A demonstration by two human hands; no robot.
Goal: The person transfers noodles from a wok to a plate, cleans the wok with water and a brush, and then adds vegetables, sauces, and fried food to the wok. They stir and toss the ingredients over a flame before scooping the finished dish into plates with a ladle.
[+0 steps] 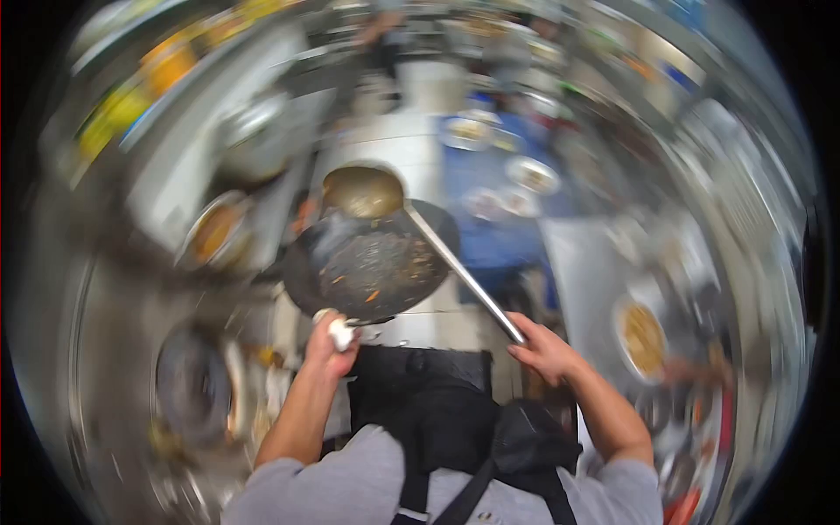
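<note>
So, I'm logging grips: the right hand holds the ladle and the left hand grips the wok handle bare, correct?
Not bare. In the head view the left hand grips the wok handle through a white cloth. The right hand does hold the ladle.

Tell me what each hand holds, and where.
The left hand grips the wok by its cloth-wrapped handle; right hand holds the ladle at the end of its handle.

Grey short sleeves [350, 472] — black apron [446, 420], crossed straps.
</note>
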